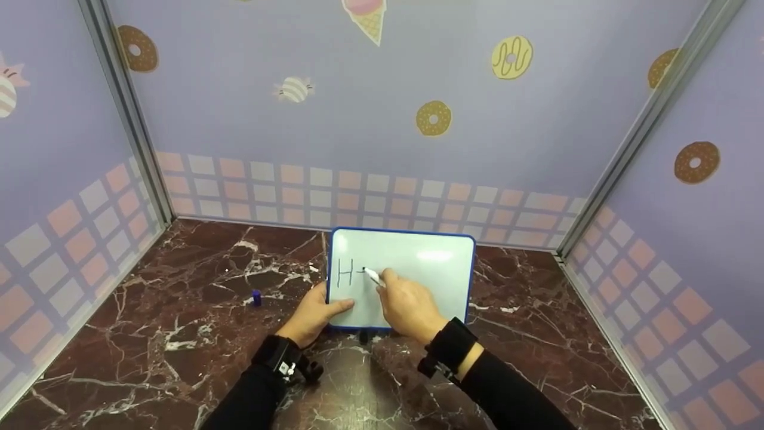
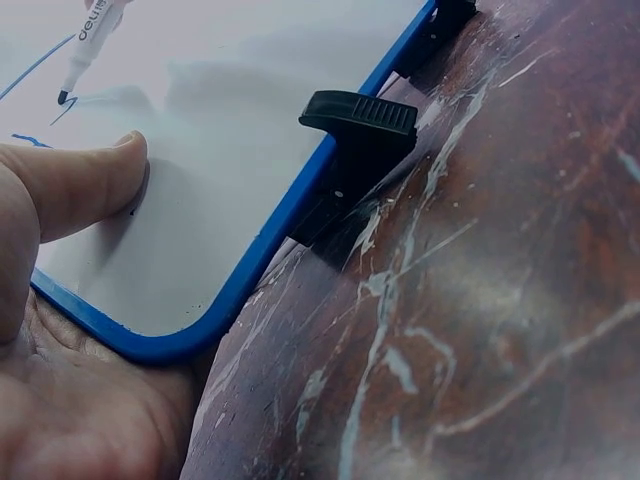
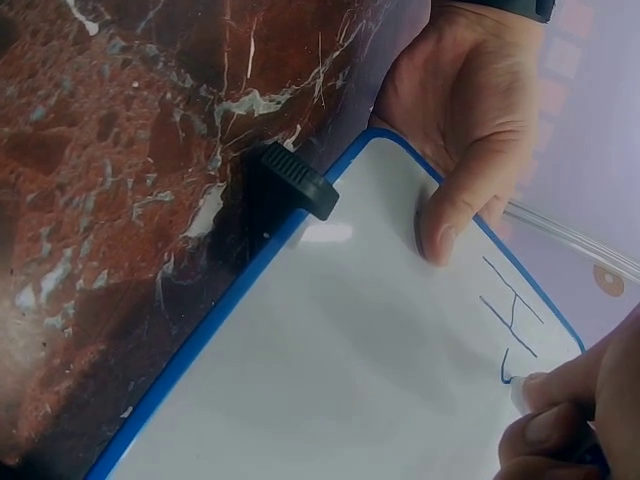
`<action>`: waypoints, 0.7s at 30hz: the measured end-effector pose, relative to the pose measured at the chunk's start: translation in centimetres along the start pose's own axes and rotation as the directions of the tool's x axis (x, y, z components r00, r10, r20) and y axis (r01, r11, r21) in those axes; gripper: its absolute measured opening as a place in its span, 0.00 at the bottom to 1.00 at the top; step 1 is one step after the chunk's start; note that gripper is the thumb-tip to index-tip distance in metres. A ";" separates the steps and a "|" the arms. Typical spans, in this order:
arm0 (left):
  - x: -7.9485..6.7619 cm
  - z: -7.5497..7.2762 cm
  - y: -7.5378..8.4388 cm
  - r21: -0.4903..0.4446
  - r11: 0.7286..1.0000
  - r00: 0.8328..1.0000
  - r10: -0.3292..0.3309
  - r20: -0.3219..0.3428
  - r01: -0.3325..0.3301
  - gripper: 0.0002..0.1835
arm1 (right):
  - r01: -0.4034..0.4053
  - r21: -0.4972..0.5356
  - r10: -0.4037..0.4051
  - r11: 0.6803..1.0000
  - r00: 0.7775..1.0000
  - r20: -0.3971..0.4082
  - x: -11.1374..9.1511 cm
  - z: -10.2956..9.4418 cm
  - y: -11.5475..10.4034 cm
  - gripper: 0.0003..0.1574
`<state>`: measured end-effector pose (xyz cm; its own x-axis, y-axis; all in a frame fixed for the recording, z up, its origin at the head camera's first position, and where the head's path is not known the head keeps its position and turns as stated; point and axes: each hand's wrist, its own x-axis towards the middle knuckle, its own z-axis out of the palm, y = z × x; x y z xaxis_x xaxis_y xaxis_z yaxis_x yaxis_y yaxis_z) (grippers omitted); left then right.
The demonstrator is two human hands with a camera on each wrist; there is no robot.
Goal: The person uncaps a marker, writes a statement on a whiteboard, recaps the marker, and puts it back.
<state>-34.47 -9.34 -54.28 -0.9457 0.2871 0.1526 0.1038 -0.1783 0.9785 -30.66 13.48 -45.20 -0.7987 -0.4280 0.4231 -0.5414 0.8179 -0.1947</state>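
Note:
A small whiteboard (image 1: 412, 257) with a blue frame stands tilted on the table in the head view. My left hand (image 1: 313, 312) grips its lower left edge, thumb (image 2: 95, 185) on the white face and the other fingers behind. Between thumb and fingers my right hand (image 1: 412, 303) pinches a white marker (image 2: 95, 40), its dark tip at the board's surface. A dark handwritten "H" (image 1: 345, 273) shows on the left part of the board. Right of it, the tip is at a short stroke (image 3: 506, 366).
A blue marker cap (image 1: 256, 298) is on the marbled table (image 1: 197, 334), left of the board. A black clip (image 2: 365, 120) grips the board's lower edge. Behind stands a lilac wall (image 1: 227, 119) with sweets printed on it; side walls enclose the table.

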 end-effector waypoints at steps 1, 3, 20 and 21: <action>0.0 0.0 0.0 0.000 1.000 1.000 0.000 -0.001 0.000 0.30 | 0.003 0.000 -0.003 1.000 1.000 -0.003 0.0 0.0 0.0 0.06; 0.1 0.1 0.0 0.000 1.000 1.000 -0.003 -0.005 0.003 0.30 | 0.005 0.003 -0.005 1.000 1.000 -0.006 0.0 0.0 0.0 0.06; 0.1 -0.1 -0.1 0.040 0.999 1.000 0.010 -0.029 -0.009 0.31 | 0.003 0.027 -0.004 1.000 0.999 0.042 0.3 0.6 -0.7 0.07; 0.1 -0.1 -0.1 0.038 0.999 1.000 0.007 -0.029 -0.005 0.31 | 0.004 0.028 -0.005 1.000 0.999 0.043 0.3 0.7 -0.8 0.07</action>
<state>-34.63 -9.36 -54.34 -0.9536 0.2582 0.1549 0.1206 -0.1437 0.9822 -30.69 12.47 -45.52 -0.8066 -0.4479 0.3858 -0.5514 0.8053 -0.2179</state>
